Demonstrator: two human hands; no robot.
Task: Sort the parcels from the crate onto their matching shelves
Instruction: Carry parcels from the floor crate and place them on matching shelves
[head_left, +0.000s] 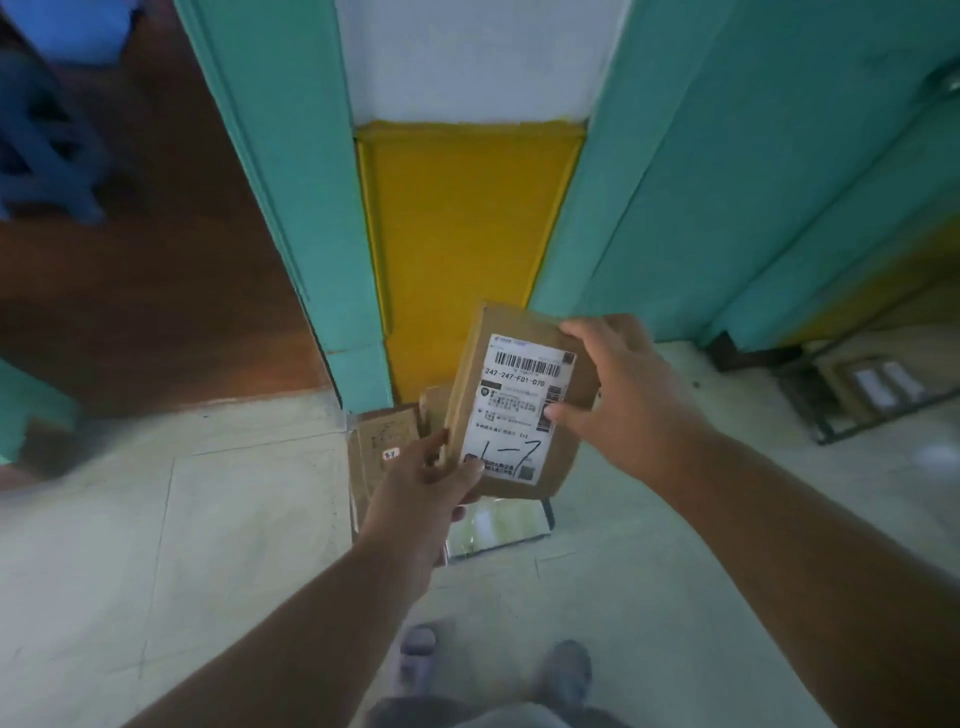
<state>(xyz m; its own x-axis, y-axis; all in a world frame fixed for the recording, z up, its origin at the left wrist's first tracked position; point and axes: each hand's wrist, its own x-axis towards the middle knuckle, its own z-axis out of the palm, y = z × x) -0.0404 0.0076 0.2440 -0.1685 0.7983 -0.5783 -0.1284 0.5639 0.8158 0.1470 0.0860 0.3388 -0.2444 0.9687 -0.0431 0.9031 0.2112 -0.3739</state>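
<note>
While both hands hold the flat brown cardboard parcel (519, 400) with its white label, left hand (431, 488) pinching a corner, right hand (618, 400) gripping the edge, a slip could drop it onto the floor.

You stand on a pale tiled floor (156, 545). A clear crate (498, 525) with cardboard parcels (384, 441) sits on it by the yellow wall. At the right, a low wire rack (852, 410) rests on it too.

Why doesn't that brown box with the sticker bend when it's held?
Probably stiff: the cardboard parcel keeps flat faces and straight edges between the left hand and right hand. Likely light, since fingers merely pinch its edges. Flat, so it shouldn't roll.
</note>
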